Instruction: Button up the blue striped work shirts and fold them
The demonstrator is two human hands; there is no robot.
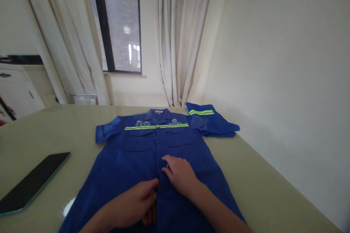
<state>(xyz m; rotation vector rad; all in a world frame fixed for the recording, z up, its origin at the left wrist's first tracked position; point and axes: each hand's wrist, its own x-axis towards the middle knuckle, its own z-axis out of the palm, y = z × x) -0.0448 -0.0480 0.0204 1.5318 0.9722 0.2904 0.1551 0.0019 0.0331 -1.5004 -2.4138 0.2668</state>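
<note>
A blue short-sleeved work shirt [136, 164] with a yellow-green reflective stripe lies front up, its collar pointing away from me. Low on its front, just left of the button placket, my left hand [136, 202] is closed at the placket edge; what its fingers pinch is too small to make out. My right hand [179, 173] rests on the placket a little higher and to the right, thumb and forefinger apart at the tips, other fingers curled. Whether any cloth sits between its fingers is unclear.
The pale green table [82, 120] carries a dark flat board [35, 180] at the left. A folded blue garment [216, 120] with a reflective stripe lies at the back right, touching the shirt's sleeve. Behind are curtains, a window and a white cabinet [22, 87]; a wall borders the right.
</note>
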